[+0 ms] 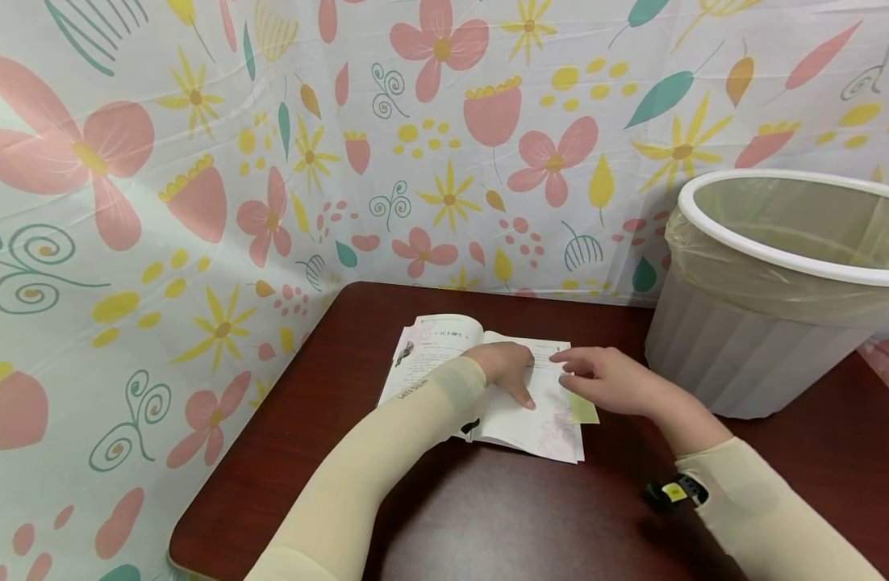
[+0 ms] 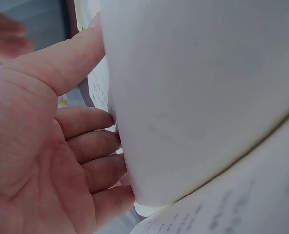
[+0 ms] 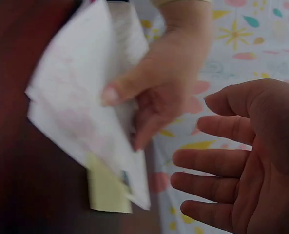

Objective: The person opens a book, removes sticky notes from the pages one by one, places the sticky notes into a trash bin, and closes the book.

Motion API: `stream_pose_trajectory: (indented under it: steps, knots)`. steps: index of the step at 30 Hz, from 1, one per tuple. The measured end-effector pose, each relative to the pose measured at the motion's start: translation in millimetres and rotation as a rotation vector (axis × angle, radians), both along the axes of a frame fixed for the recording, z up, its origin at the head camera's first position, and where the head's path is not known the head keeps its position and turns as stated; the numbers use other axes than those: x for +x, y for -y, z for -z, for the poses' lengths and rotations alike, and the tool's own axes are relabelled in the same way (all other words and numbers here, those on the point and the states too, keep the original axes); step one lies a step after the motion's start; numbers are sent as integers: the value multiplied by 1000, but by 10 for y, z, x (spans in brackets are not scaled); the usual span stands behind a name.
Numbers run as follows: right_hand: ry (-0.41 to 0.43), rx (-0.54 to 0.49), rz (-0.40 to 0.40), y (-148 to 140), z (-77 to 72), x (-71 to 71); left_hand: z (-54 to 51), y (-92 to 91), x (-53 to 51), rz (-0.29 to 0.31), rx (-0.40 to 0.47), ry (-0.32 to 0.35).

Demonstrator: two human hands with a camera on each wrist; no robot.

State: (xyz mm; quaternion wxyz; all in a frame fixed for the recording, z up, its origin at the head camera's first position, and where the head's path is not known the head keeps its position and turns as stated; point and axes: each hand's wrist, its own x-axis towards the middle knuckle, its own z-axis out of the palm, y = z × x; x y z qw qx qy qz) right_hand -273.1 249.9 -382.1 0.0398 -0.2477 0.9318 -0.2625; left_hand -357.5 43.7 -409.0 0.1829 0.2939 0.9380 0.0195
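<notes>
An open book [image 1: 553, 440] with printed pages lies on the table, a yellow-green sticky note [image 1: 584, 408] jutting from its right side. My left hand [image 1: 506, 367] rests over the right-hand page, thumb spread apart from the fingers. In the left wrist view, its thumb and fingertips meet the edge of a bulging white page [image 2: 198, 97], which hides part of the tips. My right hand [image 1: 607, 379] hovers by the book's right edge. Its fingers [image 3: 210, 163] are spread and hold nothing in the right wrist view.
A ribbed grey waste bin [image 1: 735, 347] with a plastic liner and white rim stands at the table's right. Behind the dark red-brown table [image 1: 285, 460] hangs a floral curtain [image 1: 444, 202]. A black strapped device [image 1: 675, 491] sits on the right sleeve.
</notes>
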Motion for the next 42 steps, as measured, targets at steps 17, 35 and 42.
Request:
stream_pose_trajectory:
  steps: [17,35,42]
  knots:
    - [52,-150,158,154,534,90,-1,-30,7,42,-12,-17]
    - [419,-728,359,97,517,60,36,-8,-28,37,-10,-9]
    - [465,-1001,438,22,530,50,11,3,6,23,0,0]
